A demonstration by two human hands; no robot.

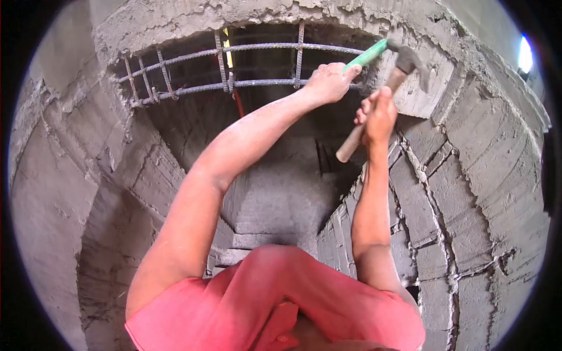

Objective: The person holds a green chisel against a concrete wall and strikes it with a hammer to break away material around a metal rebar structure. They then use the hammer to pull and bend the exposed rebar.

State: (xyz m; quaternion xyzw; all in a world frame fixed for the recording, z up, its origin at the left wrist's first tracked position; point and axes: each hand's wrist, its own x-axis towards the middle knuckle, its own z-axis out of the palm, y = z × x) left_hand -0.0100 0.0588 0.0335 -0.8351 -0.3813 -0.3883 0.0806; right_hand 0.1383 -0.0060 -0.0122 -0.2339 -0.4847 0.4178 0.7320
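Observation:
My left hand (pixel 329 83) is closed around a green-handled chisel (pixel 367 55), which slants up to the right near the broken concrete edge. Its working tip cannot be made out. My right hand (pixel 377 116) grips the wooden handle of a claw hammer (pixel 411 62). The hammer's head is at the upper end of the chisel, seemingly touching it, with the claw facing right. Just left of the chisel, exposed rebar (pixel 263 45) crosses the opening in the concrete.
Rough concrete (pixel 234 16) arches over the dark opening. A yellow strip (pixel 229 55) and a red strip (pixel 239 102) hang by the rebar. Block walls with mortar joints (pixel 430 205) stand at the right, plastered wall (pixel 52 205) at the left. Concrete steps (pixel 263 228) lie below.

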